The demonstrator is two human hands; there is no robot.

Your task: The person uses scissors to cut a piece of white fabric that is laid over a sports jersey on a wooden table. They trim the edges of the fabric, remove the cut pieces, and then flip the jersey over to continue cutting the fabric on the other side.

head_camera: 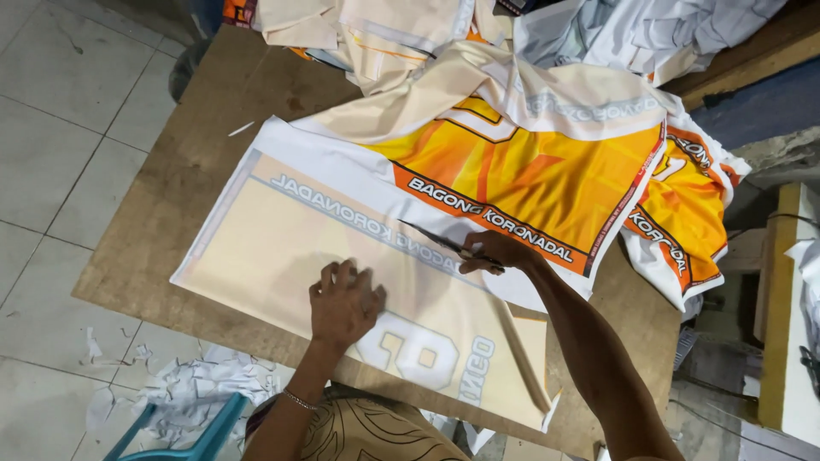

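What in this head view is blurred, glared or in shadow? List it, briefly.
Head view: even, soft light with no hard glare; the left hand pressing the pale fabric panel is fairly sharp; the right hand and its scissors are slightly motion-softened; the table shows only faint shadows; the upper right corner falls darker; edges bend mildly from the wide lens.

A small garment workshop is showing itself in every corner: printed sportswear panels in cream, orange and yellow (530,171) are lying spread and heaped across a worn wooden desk (171,213), while more white and cream fabric pieces (649,34) are piling up at the far edge. A right hand (495,252) is working scissors (444,242) along a cream panel (290,248), the left hand (344,303) pressing it flat. Paper and cloth offcuts (188,393) are littering the pale tiled floor (51,128) beside a blue plastic stool (184,431).
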